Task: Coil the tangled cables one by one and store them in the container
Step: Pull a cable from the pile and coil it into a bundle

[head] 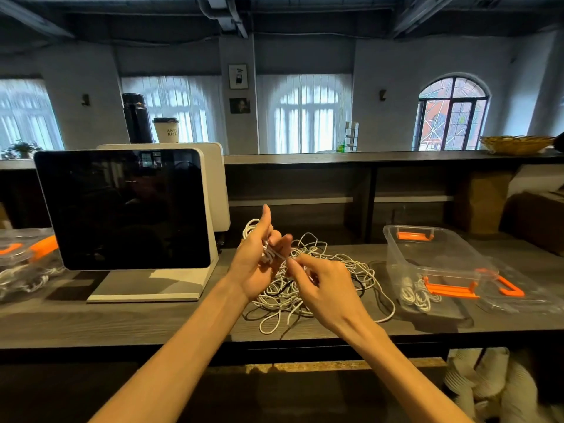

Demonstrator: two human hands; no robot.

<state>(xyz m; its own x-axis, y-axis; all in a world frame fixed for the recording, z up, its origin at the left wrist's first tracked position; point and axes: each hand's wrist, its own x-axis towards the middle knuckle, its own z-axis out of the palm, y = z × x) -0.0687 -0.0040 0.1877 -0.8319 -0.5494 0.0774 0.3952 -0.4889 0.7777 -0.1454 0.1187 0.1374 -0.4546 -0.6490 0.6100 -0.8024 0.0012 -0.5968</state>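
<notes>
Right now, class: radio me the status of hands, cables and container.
Left hand grips white coil. Right hand pinches its strand. Tangle remains. Container open, unobstructed.

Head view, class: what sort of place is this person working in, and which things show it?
Probably a café or shop counter: a till screen on a stand, a lidded paper cup on the ledge above, and stacked paper cups under the counter.

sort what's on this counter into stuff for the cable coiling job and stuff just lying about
For the job:
- left hand, holding a white coil
- right hand, pinching a strand
- tangled cable pile
- clear container, coiled cables inside
- its lid

Lying about:
- screen
- paper cup
- black flask
- wicker basket
</notes>
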